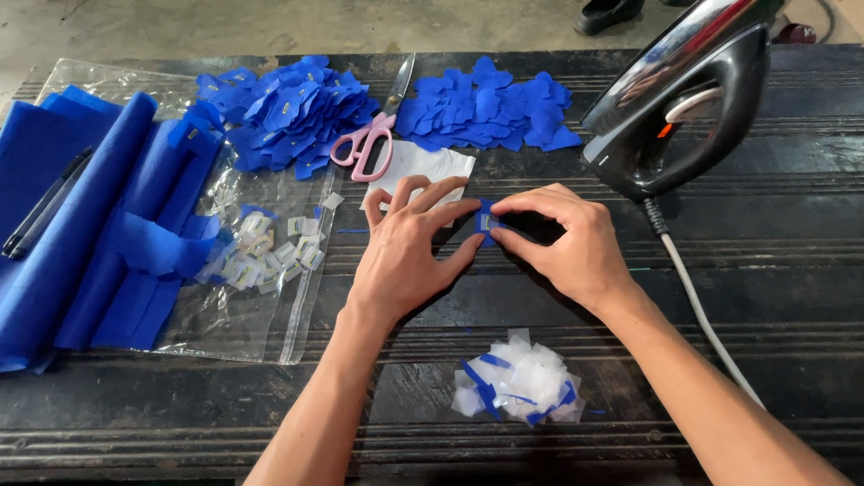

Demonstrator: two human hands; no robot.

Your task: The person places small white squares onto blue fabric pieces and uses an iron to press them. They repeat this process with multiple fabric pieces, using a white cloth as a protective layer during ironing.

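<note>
My left hand [409,247] and my right hand [562,238] meet over a small blue fabric piece [487,221] with a pale label on it, lying on the dark wooden table [774,270]. The fingertips of both hands pinch the piece from either side. A white paper sheet [418,166] lies just behind my left hand. Pink-handled scissors [369,144] rest on that sheet's far edge.
A black iron [693,99] stands at the right, its cord [697,306] trailing toward me. Two heaps of blue cut pieces [288,108] [490,108] lie at the back. Blue fabric rolls [81,225], a clear bag of small labels [261,252] and a scrap pile [522,382] surround the hands.
</note>
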